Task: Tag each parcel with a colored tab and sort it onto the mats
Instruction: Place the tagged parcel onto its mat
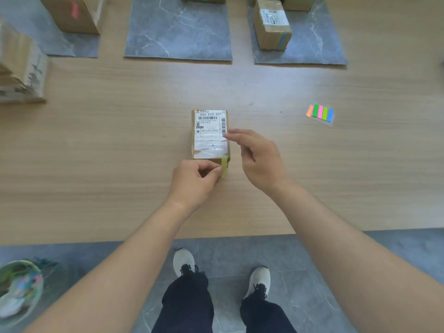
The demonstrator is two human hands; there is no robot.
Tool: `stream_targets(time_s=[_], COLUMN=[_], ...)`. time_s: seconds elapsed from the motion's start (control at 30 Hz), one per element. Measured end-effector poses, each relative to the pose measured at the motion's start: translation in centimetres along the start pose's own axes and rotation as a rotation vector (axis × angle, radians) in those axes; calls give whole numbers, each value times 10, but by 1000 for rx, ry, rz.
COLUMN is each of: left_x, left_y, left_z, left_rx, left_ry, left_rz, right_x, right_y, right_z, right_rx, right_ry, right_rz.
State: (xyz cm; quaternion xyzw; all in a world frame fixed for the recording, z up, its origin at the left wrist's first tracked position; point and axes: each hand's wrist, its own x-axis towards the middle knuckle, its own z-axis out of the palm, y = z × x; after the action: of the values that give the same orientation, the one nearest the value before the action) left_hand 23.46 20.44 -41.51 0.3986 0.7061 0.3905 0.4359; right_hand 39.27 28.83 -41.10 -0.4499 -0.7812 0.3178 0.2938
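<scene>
Forearms (120,260) extend over the near table (120,140) edge; grip is at the parcel's near right corner

Left hand (194,181): thumb and forefinger pinch a yellow-green tab (224,167), which lies over the near right corner of the parcel (210,134). Right hand (259,159): fingers loosely extended, holding nothing, index fingertip at the right edge of the shipping label (210,131); contact cannot be determined. Parcel lies flat at table centre, label face up, well apart from the mats. Tab set (320,112), in orange, green, pink, yellow-green and blue, lies to the right. At the far side: left mat (72,44) bears a pink-tabbed box (74,15), middle mat (177,32) bears a box at its far edge, right mat (312,44) bears a blue-tabbed box (272,25). Untagged boxes (21,68) stand stacked at far left
</scene>
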Motion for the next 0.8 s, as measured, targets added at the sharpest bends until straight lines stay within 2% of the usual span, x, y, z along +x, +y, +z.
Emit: stream_targets(time_s=[0.1,0.17,0.27,0.4,0.8], left_x=[1,4,9,9,15], left_y=[-16,-22,-26,-27,-36], left_z=[11,16,21,24,16], left_rx=[33,27,10,-2,-69], left_ry=[66,105,134,173,165], left_rz=[-17,-27,-42,-42,-141], right_x=[1,0,1,1,5], right_y=[8,13,24,31,32], right_z=[6,10,13,17,40], right_rx=[-121,-160,-113,-23,-75], right_ry=[-159,-205,-172,-122,-31], right_rz=[-30,-54,-125,-122,-145])
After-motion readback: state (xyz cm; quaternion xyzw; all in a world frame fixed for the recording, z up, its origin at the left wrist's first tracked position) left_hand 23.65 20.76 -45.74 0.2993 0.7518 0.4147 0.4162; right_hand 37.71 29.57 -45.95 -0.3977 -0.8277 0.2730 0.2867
